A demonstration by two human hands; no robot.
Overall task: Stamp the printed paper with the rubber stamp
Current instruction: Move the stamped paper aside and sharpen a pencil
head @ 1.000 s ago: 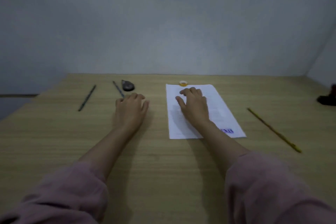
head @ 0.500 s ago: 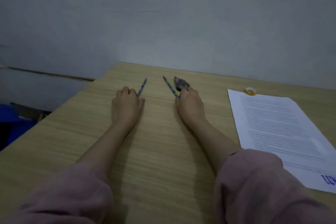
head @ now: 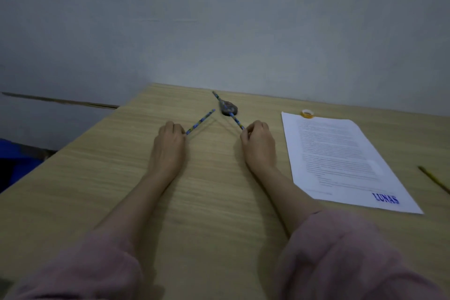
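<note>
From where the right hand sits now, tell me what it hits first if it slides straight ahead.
The right hand holds a blue pencil angled toward the dark oval object. Going straight ahead, it would probably meet that object first; the pencil crosses it, though depth is hard to judge.

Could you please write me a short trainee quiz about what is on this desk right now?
1. True or false: the paper already bears a blue stamp mark.
2. Which lies at the far edge of the paper? A) tape roll B) a mug C) scissors
3. What does each hand grip?

Key
1. True: a blue mark sits at the near right corner.
2. A.
3. A blue patterned pencil each: the left hand grips one pencil, the right hand the other pencil, which passes across a dark object.
</note>
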